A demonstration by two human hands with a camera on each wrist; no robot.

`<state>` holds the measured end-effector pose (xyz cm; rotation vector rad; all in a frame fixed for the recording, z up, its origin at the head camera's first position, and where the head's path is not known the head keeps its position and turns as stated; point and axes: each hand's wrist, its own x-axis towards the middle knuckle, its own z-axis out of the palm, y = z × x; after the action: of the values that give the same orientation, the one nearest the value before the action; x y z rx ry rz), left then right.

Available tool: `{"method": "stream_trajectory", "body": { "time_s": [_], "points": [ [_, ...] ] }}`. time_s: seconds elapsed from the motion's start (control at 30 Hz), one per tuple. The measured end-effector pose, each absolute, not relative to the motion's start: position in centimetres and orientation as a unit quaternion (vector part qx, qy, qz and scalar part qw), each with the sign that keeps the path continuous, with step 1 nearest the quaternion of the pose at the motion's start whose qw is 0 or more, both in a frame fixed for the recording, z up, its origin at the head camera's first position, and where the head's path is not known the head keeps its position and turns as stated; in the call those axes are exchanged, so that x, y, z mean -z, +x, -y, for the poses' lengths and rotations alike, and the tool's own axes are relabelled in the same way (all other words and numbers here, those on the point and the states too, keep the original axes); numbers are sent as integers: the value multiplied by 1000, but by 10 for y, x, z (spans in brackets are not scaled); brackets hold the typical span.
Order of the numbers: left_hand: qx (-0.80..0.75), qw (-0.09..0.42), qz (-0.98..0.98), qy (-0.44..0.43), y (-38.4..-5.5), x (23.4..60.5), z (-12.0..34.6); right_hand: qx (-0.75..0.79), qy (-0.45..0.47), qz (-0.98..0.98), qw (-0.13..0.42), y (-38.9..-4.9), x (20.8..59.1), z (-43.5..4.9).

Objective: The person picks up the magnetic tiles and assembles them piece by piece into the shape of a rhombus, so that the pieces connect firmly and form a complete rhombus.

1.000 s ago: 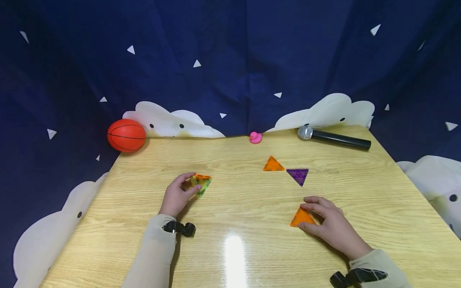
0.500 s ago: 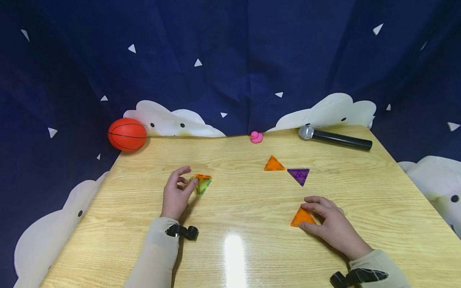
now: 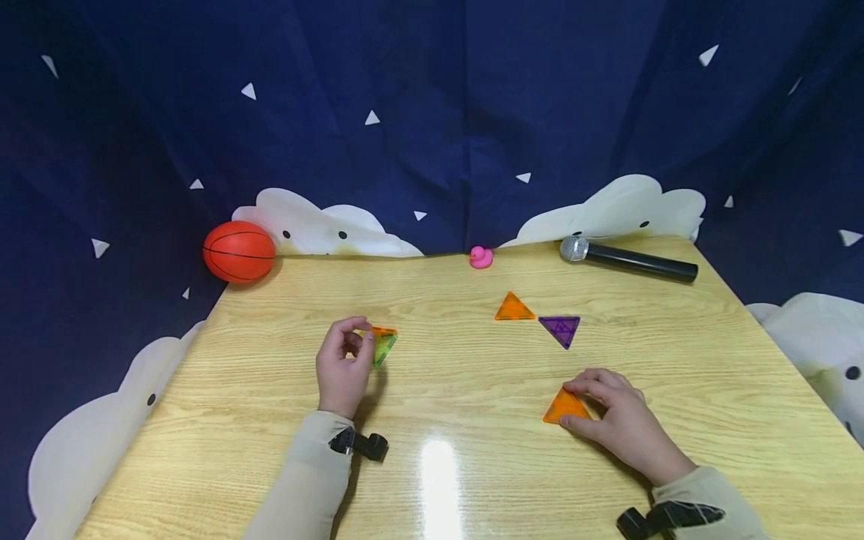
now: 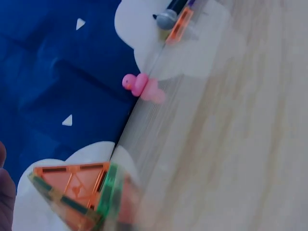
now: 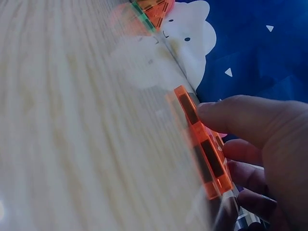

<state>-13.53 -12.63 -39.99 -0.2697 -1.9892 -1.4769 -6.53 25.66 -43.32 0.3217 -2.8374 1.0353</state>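
Observation:
A small pyramid of see-through magnetic tiles [image 3: 385, 348], orange, green and yellowish, stands left of the table's middle. My left hand [image 3: 343, 371] is right beside it with loosely bent fingers, hiding its left side in the head view. In the left wrist view the pyramid [image 4: 77, 190] shows apart from the fingertips [image 4: 6, 192] at the edge. At the right, my right hand [image 3: 624, 424] pinches an orange triangular magnetic tile [image 3: 564, 406] lying flat, thumb on the near edge and fingers at the top corner. The thumb [image 5: 236, 115] overlaps the tile's edge in the right wrist view.
Another orange triangular tile [image 3: 514, 307] and a purple one [image 3: 561, 328] lie beyond my right hand. Along the back are a red ball [image 3: 239, 253], a pink toy duck [image 3: 481, 257] and a black microphone [image 3: 634, 260], before a dark blue curtain [image 3: 405, 112].
My left hand has let go of the pyramid, its fingers first spreading, then drawing back in as the hand shifts slightly right. The right hand stays on its orange tile.

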Motion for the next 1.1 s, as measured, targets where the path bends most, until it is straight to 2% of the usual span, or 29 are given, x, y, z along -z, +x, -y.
{"method": "stream_trajectory", "body": {
  "time_s": [0.27, 0.47, 0.7, 1.1],
  "points": [
    [563, 315, 750, -145, -128, 396, 115, -343, 111, 931, 59, -67, 436, -256],
    [559, 285, 761, -165, -136, 418, 110, -351, 129, 925, 68, -68, 438, -250],
    [537, 188, 794, -216, -139, 435, 100, -342, 135, 927, 68, -70, 438, -244],
    [448, 5, 848, -282, -129, 437, 67, -358, 127, 925, 34, -79, 436, -238]
  ]
}}
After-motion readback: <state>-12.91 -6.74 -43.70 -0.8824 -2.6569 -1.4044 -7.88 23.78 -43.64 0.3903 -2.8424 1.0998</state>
